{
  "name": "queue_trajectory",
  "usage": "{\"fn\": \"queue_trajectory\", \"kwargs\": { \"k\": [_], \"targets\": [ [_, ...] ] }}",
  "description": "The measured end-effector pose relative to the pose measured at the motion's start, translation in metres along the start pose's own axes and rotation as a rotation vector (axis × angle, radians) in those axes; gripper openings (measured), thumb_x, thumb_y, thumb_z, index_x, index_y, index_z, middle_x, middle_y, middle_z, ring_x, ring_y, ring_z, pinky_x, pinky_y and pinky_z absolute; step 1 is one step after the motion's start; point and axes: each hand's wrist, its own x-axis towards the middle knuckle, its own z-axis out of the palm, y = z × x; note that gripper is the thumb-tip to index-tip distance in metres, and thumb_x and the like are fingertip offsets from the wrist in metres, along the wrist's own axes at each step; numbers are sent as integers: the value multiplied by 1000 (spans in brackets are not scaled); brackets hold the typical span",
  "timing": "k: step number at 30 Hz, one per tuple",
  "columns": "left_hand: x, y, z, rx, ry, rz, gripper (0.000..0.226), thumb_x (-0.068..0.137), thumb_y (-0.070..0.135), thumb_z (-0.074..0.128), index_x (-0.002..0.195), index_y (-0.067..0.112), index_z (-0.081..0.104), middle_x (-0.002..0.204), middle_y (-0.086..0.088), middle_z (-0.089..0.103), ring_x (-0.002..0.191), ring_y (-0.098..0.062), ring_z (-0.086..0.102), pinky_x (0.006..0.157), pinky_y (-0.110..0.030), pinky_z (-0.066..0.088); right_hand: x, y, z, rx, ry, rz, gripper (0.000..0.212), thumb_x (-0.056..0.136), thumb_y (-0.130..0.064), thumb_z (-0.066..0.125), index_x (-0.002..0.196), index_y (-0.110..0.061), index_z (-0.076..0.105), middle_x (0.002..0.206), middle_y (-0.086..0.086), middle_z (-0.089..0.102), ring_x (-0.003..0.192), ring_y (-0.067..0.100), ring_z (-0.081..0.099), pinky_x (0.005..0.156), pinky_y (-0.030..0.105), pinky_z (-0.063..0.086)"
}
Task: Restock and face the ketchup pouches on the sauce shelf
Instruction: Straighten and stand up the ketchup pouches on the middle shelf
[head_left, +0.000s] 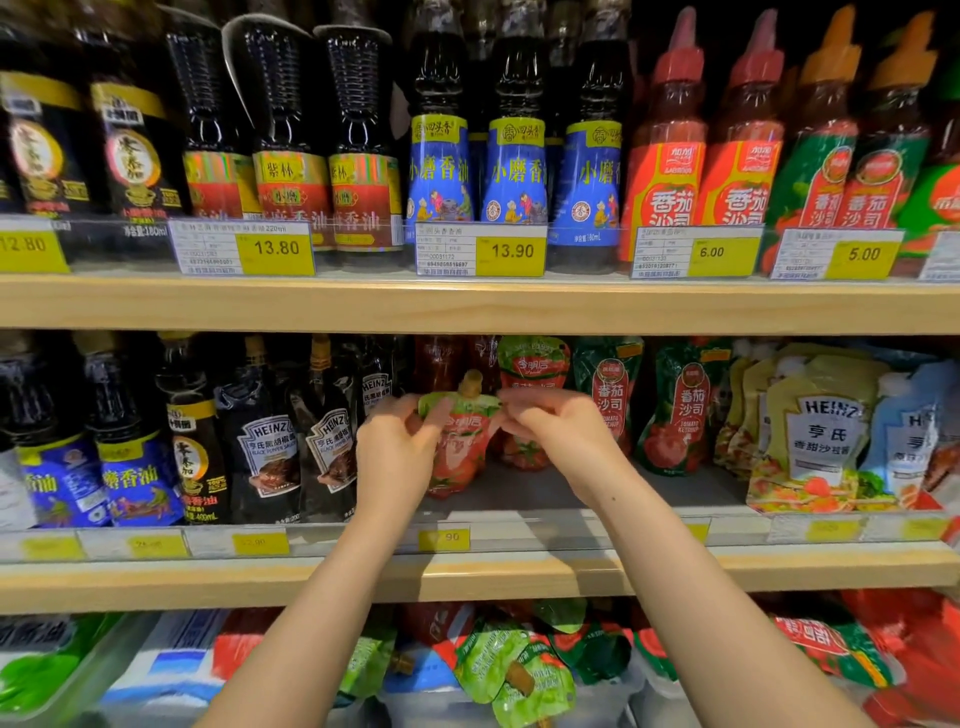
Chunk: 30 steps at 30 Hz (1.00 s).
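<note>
Ketchup pouch (460, 447): label motion-blurred, edges hidden; left hand (397, 441) at 9 o'clock, right hand (550, 423) at 3 o'clock, fingers pinching its top corners.

Pale wooden shelves (467, 306) edged with yellow price tags (511, 252), dimly lit.

Both hands are motion-blurred: left hand (397, 441) covers the left edge of the ketchup pouch (460, 447), right hand (550, 423) its top right corner, so fingertip contact isn't readable. Price tag (444, 539) just below the hands is smeared, only "90" legible. Pouches in the bin (511, 670) under the forearms are partly hidden and cut off by the bottom edge.
</note>
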Motion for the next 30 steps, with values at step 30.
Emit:
{"fn": "queue_trajectory", "kwargs": {
  "k": [30],
  "targets": [
    [-26, -9, 47, 391, -296, -310, 65, 78, 30, 71, 125, -1, 39, 114, -20, 54, 100, -37, 57, 78, -43, 51, -37, 92, -68, -1047, 260, -83, 36, 93, -32, 46, 120, -11, 57, 109, 6, 62, 105, 25, 56, 80, 34, 44]
  ]
}}
